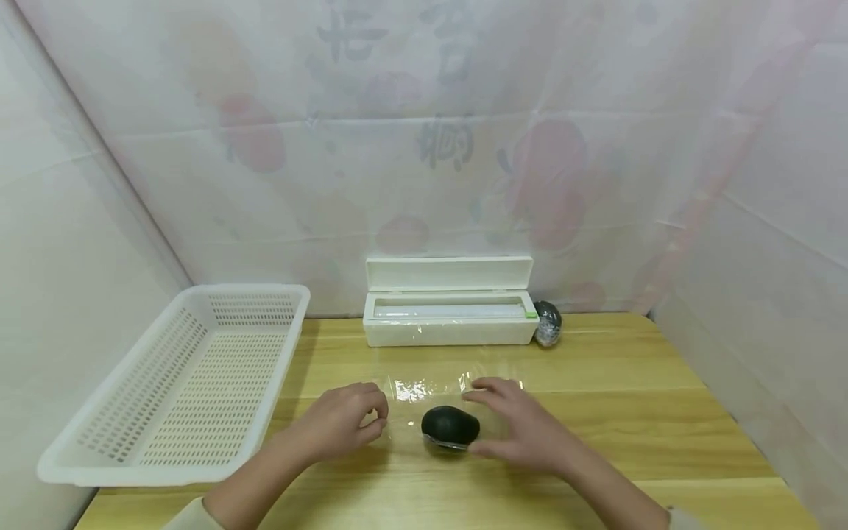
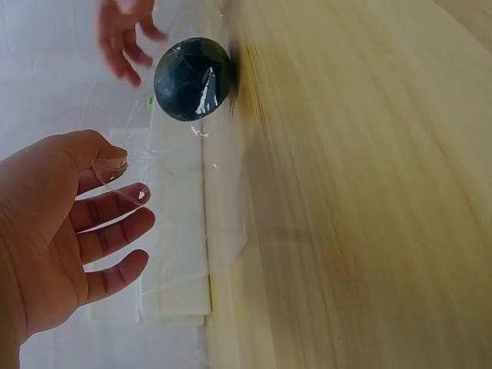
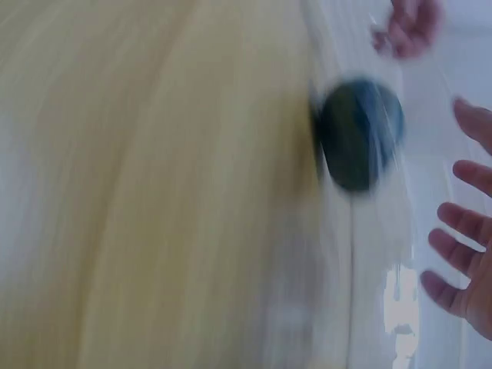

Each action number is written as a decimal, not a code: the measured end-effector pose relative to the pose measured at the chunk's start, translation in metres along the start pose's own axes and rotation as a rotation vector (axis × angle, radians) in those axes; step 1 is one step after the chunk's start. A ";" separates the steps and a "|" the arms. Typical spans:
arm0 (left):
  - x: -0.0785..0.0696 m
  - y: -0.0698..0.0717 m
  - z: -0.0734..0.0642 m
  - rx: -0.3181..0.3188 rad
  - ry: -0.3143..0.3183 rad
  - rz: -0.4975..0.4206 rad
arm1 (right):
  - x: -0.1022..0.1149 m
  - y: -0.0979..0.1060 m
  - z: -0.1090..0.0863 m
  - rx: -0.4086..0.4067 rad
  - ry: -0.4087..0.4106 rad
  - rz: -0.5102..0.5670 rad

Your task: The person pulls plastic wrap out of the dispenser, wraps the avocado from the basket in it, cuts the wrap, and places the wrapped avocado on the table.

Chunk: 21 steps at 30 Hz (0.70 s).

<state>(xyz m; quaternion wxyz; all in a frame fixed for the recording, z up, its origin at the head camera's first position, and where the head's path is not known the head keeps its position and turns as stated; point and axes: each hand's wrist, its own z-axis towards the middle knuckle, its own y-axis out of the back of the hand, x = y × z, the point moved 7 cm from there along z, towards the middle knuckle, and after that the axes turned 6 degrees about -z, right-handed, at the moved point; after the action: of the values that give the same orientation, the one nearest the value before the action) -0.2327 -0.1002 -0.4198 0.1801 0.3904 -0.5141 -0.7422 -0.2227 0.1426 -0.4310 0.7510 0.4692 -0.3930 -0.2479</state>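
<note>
A dark, egg-shaped fruit like an avocado point(image 1: 450, 425) lies on a sheet of clear plastic wrap point(image 1: 411, 390) on the wooden table. Some film folds up along its near side. To the left of the fruit, my left hand point(image 1: 347, 423) pinches the film's edge between thumb and forefinger. In the left wrist view the film point(image 2: 181, 246) stretches from the thumb point(image 2: 104, 150) of that hand toward the fruit point(image 2: 192, 79). My right hand point(image 1: 520, 427) is at the fruit's right side, fingers spread apart and loosely bent. The right wrist view is blurred around the fruit point(image 3: 360, 134).
Behind the fruit stands a white wrap box point(image 1: 450, 335) with its lid raised and a roll inside. A second dark fruit point(image 1: 547, 324), covered in film, sits at the box's right end. At the left is a white plastic basket point(image 1: 274, 390). Fabric walls point(image 1: 424, 184) enclose the table.
</note>
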 end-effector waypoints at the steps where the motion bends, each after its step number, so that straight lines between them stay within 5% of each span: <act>1: 0.001 0.000 0.000 0.005 0.013 -0.014 | 0.009 -0.006 0.004 0.019 0.035 -0.018; 6: 0.005 0.001 0.002 0.011 0.058 -0.054 | 0.027 -0.028 0.022 0.088 0.077 -0.047; 13: 0.008 0.006 0.001 0.007 0.075 -0.081 | 0.020 -0.032 0.033 0.155 0.029 0.033; 21: -0.028 0.037 0.003 -0.266 -0.066 -0.031 | 0.014 -0.032 0.042 0.200 0.007 0.118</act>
<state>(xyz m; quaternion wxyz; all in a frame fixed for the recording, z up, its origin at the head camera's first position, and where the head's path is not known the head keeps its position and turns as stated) -0.2225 -0.0946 -0.3752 0.2018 0.3462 -0.4108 -0.8190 -0.2496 0.0962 -0.4445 0.7151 0.5187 -0.4400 -0.1614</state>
